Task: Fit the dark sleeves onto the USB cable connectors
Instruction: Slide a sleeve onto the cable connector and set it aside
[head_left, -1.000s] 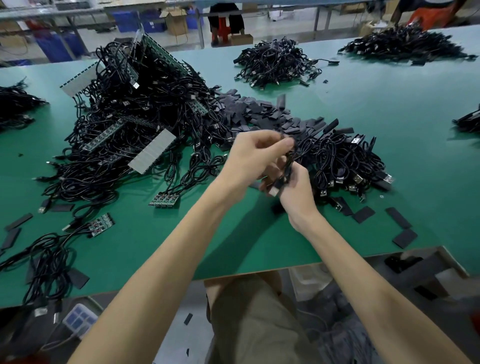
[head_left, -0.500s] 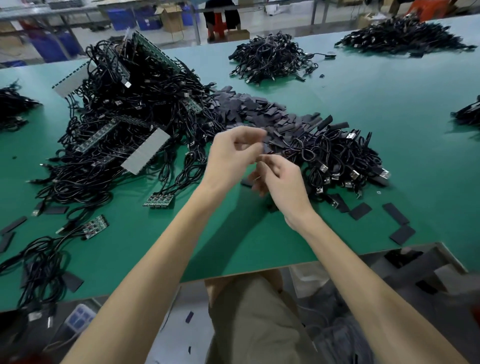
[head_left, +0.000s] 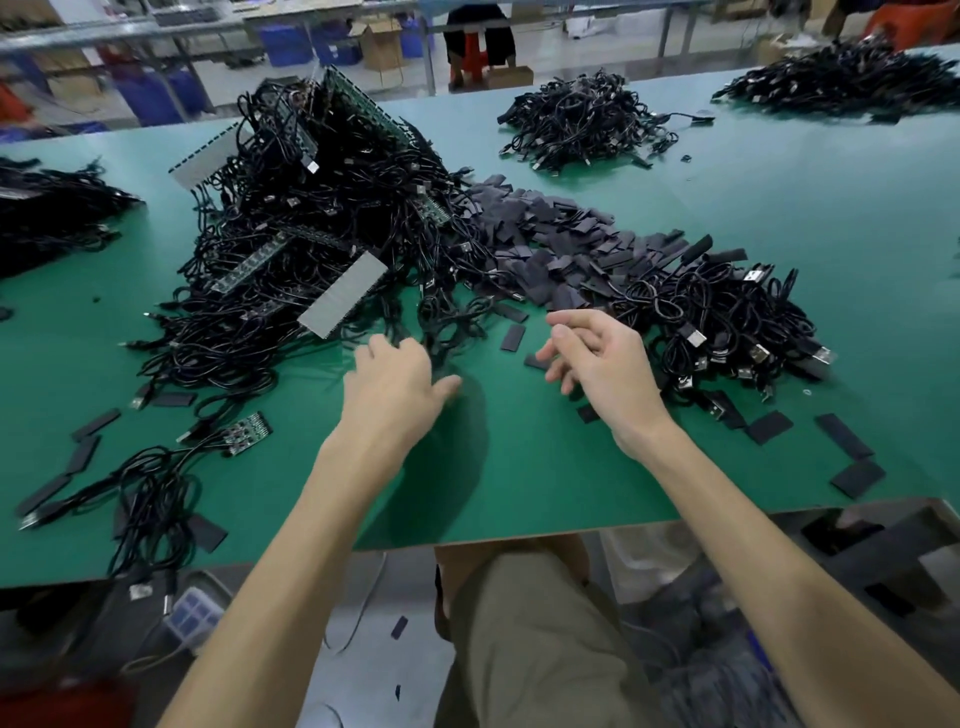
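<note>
Our left hand is low over the green tabletop. Its fingers are spread and straight, and it holds nothing. Its fingertips are at the near edge of the big cable pile, but we cannot tell if they touch a cable. Our right hand hangs over the tabletop with loose, half-bent fingers, and it holds nothing too. Two loose sleeves lie flat between the hands. The first sleeve is a little past the right fingers, and the second sleeve is just beside those fingertips. The sleeve heap lies past both hands, between the big cable pile and the right cable pile. The right cable pile is just beside our right hand. We count six lots of black cables: those two, the far pile, the far right pile, the left pile and the small near bunch. Three more sleeves lie flat at the near right of the tabletop. Two grey strips stick out of the big cable pile. The box at the back is too blurred to read.
</note>
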